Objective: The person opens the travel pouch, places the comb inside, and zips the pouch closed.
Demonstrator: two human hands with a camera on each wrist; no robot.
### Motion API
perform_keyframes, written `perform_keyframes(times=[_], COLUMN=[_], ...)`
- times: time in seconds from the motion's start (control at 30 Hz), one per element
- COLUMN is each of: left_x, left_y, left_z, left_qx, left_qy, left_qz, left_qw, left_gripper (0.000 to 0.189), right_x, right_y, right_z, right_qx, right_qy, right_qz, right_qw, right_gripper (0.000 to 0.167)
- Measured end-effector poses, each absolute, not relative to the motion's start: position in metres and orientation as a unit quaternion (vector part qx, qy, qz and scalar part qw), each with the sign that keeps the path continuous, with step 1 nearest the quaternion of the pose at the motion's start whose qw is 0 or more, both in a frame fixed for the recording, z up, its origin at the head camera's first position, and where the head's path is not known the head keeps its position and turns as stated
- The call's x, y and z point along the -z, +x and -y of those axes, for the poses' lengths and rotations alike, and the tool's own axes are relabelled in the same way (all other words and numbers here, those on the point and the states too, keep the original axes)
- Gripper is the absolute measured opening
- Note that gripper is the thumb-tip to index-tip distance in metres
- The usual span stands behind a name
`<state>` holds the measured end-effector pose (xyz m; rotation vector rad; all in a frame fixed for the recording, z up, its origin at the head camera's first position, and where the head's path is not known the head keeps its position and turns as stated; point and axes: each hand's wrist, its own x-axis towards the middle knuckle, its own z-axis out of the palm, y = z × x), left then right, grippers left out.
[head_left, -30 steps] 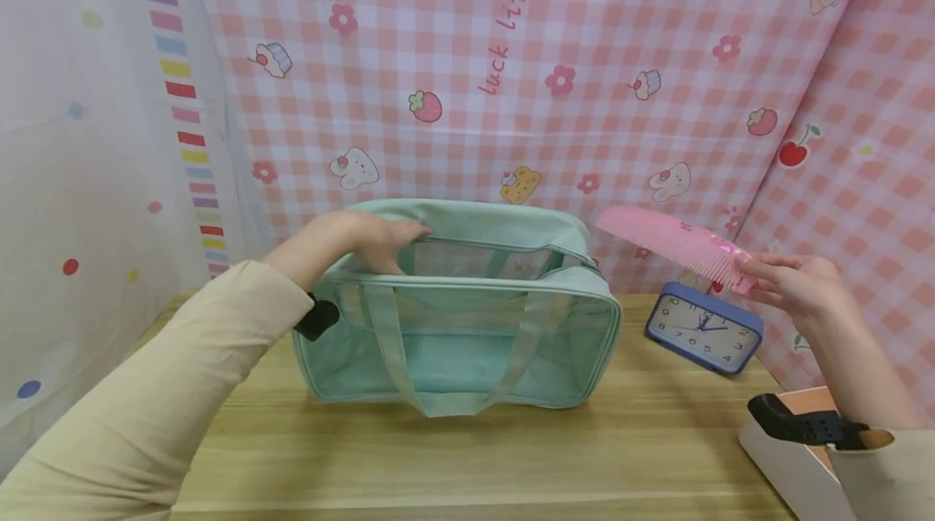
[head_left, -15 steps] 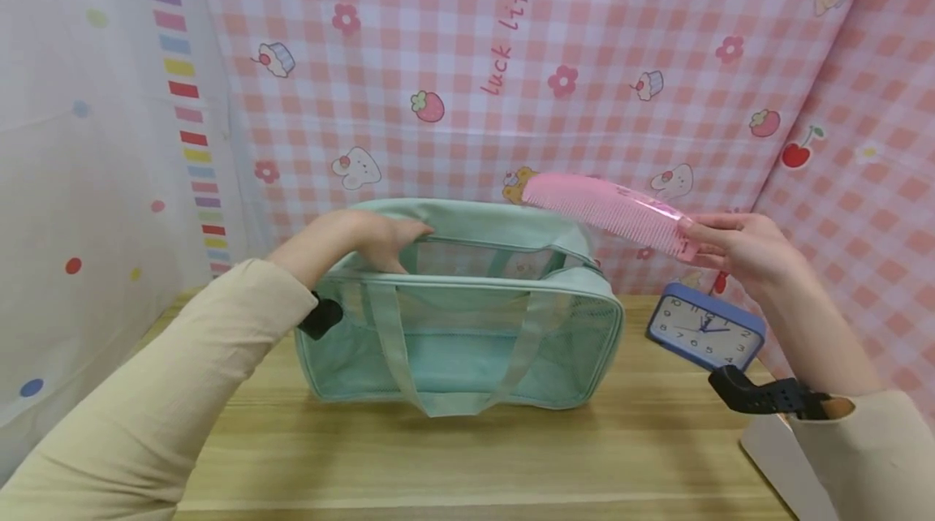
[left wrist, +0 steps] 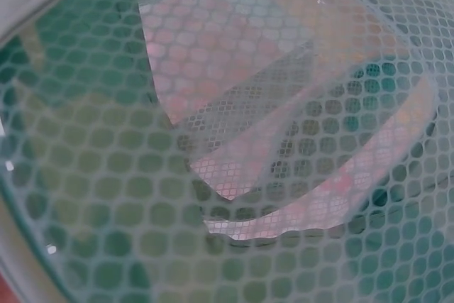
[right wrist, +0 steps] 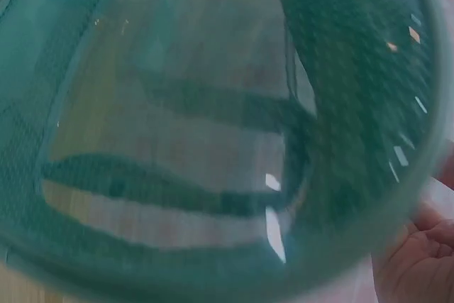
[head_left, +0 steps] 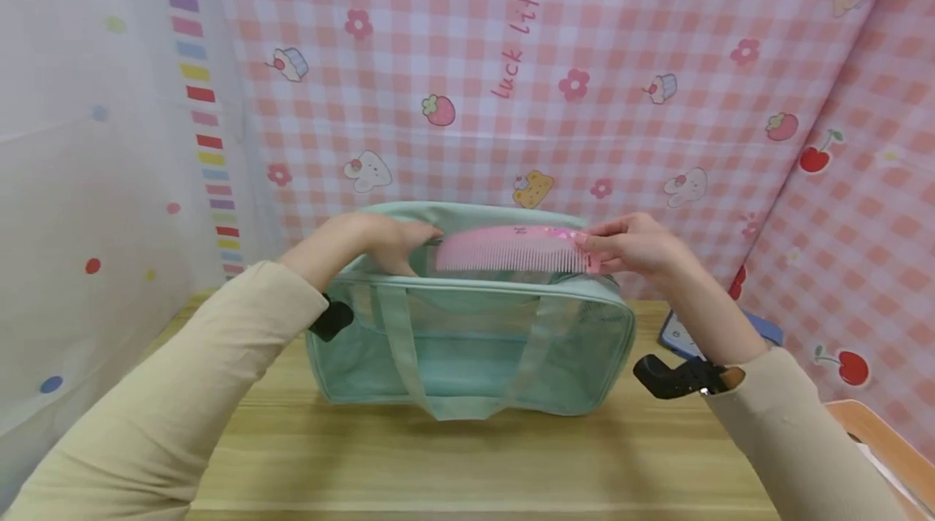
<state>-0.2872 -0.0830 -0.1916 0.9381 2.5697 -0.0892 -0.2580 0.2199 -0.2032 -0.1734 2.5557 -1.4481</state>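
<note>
Pinching a toothed pink comb (head_left: 504,249), the right grip (head_left: 631,245) flanks a clear-panelled mint bag's (head_left: 471,359) open mouth. Left grip (head_left: 390,243) spreads at ten o'clock.

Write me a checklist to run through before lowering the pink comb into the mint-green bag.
1. Comb secure: ok; the right hand pinches the pink comb by its right end.
2. Teeth facing down: ok.
3. Bag open: ok; the top of the mint-green bag gapes.
4. Bag standing upright on the wood-grain table: ok.
5. Left-hand hold: cannot tell; the left hand is at the opening's left end, fingers partly hidden.
6. Blue clock out of the way: ok; it stands apart, right of the bag.
</note>
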Motion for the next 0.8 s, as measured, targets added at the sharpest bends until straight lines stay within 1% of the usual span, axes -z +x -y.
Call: perform_keyframes(times=[0.27, 0.4, 0.5, 0.7, 0.8], left_x=[0.191, 0.190, 0.190, 0.189, 0.189], left_y=[-0.287, -0.287, -0.286, -0.286, -0.286], left_z=[0.081, 0.081, 0.081, 0.083, 0.084], left_qx=[0.032, 0.030, 0.030, 0.029, 0.028], left_qy=[0.337, 0.333, 0.331, 0.331, 0.327], left_qz=[-0.919, -0.921, -0.921, -0.921, -0.923], left_qw=[0.202, 0.202, 0.202, 0.202, 0.203], left_gripper=[0.073, 0.074, 0.076, 0.076, 0.074], right_x=[0.212, 0.216, 0.219, 0.221, 0.221], right_y=[-0.276, -0.283, -0.287, -0.290, -0.290], right_z=[-0.183, -0.169, -0.161, -0.155, -0.154], right_qx=[0.486, 0.473, 0.459, 0.389, 0.329], right_qy=[-0.024, -0.020, -0.026, -0.070, -0.097], right_qz=[-0.860, -0.864, -0.870, -0.897, -0.920], right_qw=[0.154, 0.171, 0.181, 0.197, 0.192], right_gripper=[0.040, 0.036, 0.035, 0.036, 0.034])
